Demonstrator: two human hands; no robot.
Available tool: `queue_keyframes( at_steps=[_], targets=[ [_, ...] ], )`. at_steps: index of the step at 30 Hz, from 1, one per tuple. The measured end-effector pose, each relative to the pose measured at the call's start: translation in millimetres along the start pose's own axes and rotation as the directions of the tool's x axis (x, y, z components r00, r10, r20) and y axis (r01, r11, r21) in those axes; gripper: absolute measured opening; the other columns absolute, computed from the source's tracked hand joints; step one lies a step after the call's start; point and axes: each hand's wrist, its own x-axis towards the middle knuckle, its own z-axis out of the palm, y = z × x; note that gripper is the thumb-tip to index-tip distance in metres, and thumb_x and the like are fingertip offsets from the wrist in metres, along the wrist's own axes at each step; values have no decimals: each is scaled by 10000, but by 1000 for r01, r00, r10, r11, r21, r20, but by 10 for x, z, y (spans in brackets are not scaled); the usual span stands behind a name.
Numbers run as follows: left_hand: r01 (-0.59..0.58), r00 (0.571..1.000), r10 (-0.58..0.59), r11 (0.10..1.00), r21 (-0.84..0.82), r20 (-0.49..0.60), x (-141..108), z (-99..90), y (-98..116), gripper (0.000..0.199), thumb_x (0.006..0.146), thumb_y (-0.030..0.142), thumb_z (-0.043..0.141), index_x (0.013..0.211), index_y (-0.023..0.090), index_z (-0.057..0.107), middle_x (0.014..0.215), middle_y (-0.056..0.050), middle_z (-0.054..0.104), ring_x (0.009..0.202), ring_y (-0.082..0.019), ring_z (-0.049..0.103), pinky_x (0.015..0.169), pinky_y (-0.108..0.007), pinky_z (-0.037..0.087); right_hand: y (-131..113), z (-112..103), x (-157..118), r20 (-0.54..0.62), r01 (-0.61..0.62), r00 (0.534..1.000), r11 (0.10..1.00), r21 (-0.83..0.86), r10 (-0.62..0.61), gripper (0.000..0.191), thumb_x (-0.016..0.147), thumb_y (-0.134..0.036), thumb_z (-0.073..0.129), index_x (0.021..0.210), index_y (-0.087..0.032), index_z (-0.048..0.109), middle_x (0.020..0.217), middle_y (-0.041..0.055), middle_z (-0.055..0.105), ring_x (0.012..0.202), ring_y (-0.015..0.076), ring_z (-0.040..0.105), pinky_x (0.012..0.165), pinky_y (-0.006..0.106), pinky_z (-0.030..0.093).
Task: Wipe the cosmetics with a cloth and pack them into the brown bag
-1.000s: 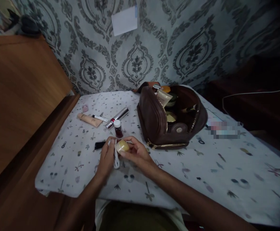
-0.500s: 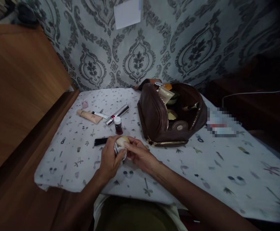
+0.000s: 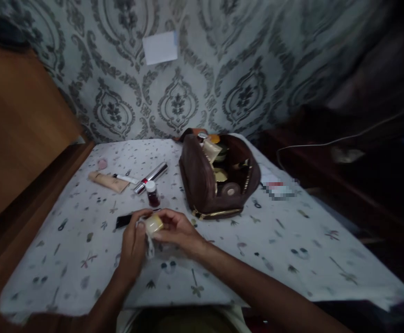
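My left hand (image 3: pixel 132 238) is closed on a white cloth or wipe (image 3: pixel 149 247), bunched against a small pale yellow container (image 3: pixel 153 224). The fingers of my right hand (image 3: pixel 179 231) grip that container from the right; its exact kind is unclear. Just beyond my hands a small bottle (image 3: pixel 152 194) with a white cap and dark red contents stands upright. A flat black item (image 3: pixel 123 221) lies beside my left hand, partly hidden by it. Farther back are a silver and red cosmetic tube (image 3: pixel 150 178) and a beige squeeze tube (image 3: pixel 108 181).
An unzipped brown cosmetic bag (image 3: pixel 202 185) stands right of my hands, with several cosmetics inside. A pink item (image 3: pixel 102 163) lies at the back left. The patterned tablecloth (image 3: pixel 274 249) covers the table. A wooden cabinet (image 3: pixel 21 120) borders the left side.
The view has shifted, so the table and bag appear farther left and lower. The yellow container has turned between my hands and shows more of its side; the cloth hangs lower.
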Motion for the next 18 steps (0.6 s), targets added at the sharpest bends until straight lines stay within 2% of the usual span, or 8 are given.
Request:
queue_keyframes(
  at_steps=[3,7,9,14,16,18],
  targets=[
    [45,999,-45,999,-27,-1,11,-10,-33,480,944,592,401,1107,194,614,1091,-81,691,988,-243,639,851,-336,499,9,0,-23,-16,157,986,954,-257,-167,528,529,-329,918,972,-202,660,840,-34,642,754,108,582,734,247,474],
    [103,995,-103,995,3,7,19,10,-89,526,871,648,492,1080,190,642,1076,-81,713,1005,-264,652,870,-349,520,-31,5,-87,-5,329,908,719,-612,-419,451,606,-212,872,1018,-215,689,933,-6,609,798,127,552,701,238,463],
    [121,993,-121,993,-5,13,15,26,-133,526,847,656,522,1061,196,658,1065,-74,728,1009,-267,661,867,-342,533,-61,-3,-111,17,365,877,642,-675,-481,445,607,-184,867,1016,-219,695,946,-5,591,804,129,551,698,233,462],
    [152,988,-151,988,-24,17,8,40,-150,530,827,668,546,1056,211,686,1083,-54,743,1048,-269,664,907,-332,536,-133,-45,-129,68,423,840,571,-703,-538,487,594,-225,896,1036,-215,692,924,-10,579,808,133,558,704,229,470],
    [195,981,-194,980,-29,22,1,46,-102,554,812,693,551,1043,210,690,1076,-55,747,1061,-277,662,921,-333,528,-174,-53,-145,100,435,842,557,-708,-530,495,595,-243,903,1041,-213,690,933,-7,584,813,135,560,736,239,479],
    [232,973,-232,972,-48,-2,-9,62,-61,570,799,716,549,1025,212,691,1055,-53,753,1052,-279,667,906,-325,529,-225,-56,-175,116,416,865,568,-711,-488,467,630,-284,889,1046,-215,688,956,0,588,818,135,565,765,250,487]
  ],
)
